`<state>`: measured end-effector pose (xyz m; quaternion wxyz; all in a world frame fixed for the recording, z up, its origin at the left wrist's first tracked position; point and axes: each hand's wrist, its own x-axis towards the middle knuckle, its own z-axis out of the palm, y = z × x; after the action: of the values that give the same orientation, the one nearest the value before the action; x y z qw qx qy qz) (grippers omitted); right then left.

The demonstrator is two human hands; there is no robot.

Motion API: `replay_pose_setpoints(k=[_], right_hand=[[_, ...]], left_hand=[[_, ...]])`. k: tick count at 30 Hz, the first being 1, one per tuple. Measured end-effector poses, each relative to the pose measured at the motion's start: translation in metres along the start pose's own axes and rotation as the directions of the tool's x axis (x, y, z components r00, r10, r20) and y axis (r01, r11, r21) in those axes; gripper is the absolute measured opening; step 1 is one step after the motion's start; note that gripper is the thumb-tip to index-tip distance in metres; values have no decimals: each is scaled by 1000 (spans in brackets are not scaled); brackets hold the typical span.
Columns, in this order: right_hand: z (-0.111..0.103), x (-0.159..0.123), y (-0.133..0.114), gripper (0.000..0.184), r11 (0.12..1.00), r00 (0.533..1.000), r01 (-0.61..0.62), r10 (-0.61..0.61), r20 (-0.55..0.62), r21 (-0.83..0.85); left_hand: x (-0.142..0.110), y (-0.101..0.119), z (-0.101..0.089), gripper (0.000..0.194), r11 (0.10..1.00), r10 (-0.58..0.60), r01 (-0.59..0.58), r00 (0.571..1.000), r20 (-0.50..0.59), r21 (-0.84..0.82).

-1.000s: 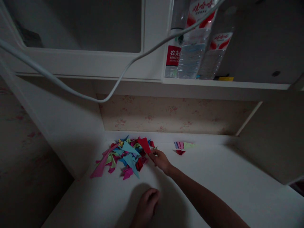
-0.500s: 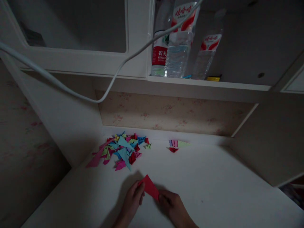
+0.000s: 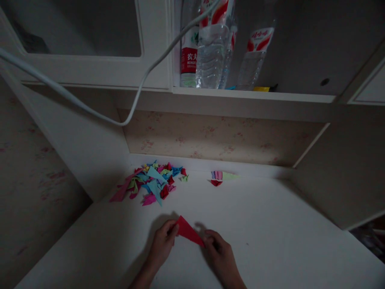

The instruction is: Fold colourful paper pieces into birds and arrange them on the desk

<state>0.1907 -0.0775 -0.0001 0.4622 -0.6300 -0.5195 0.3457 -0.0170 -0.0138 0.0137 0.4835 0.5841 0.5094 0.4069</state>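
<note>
A folded piece of red paper (image 3: 189,231), narrow and pointed towards the right, is held just above the white tabletop. My left hand (image 3: 164,239) pinches its upper left end between thumb and fingers. At the pointed lower right end, my right hand (image 3: 219,252) has its thumb and a finger closed on the tip, the other fingers curled. Beyond the left hand lies a heap of folded coloured paper pieces (image 3: 155,180). Farther right, a small row of purple and pink folded papers with a pale green point (image 3: 230,176) lies above a small red folded piece (image 3: 216,183).
A shelf (image 3: 255,94) with plastic bottles (image 3: 212,56) overhangs the back of the white desk (image 3: 270,233). A white cable (image 3: 141,86) hangs in front of the cabinet. Side panels (image 3: 339,172) enclose the desk left and right.
The red paper has turned and now looks narrower, its point at my right hand. My right hand's fingers have loosened and shifted slightly. The whole view has moved a little.
</note>
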Motion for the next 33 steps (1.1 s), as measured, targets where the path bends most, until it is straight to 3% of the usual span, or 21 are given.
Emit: replay_pose_setpoints(k=[8,16,24,29,33], right_hand=[[-1,-3,-17,39,997,992,60,-65,107,45],[-3,0,-8,44,972,991,-131,133,1,193],[-2,1,-1,45,954,988,-135,151,-40,267],[-2,-4,-2,64,992,1000,-28,28,-1,124],[1,-11,4,63,988,987,137,-130,95,-70]], left_hand=[[4,-2,-1,47,996,-45,39,997,-65,-80],[1,4,-1,47,998,-55,53,997,-59,-33],[4,1,-5,42,999,-52,52,999,-11,-12],[5,-4,-9,50,989,-126,123,992,-24,-82],[6,-8,-9,52,982,-156,154,988,-3,-105]])
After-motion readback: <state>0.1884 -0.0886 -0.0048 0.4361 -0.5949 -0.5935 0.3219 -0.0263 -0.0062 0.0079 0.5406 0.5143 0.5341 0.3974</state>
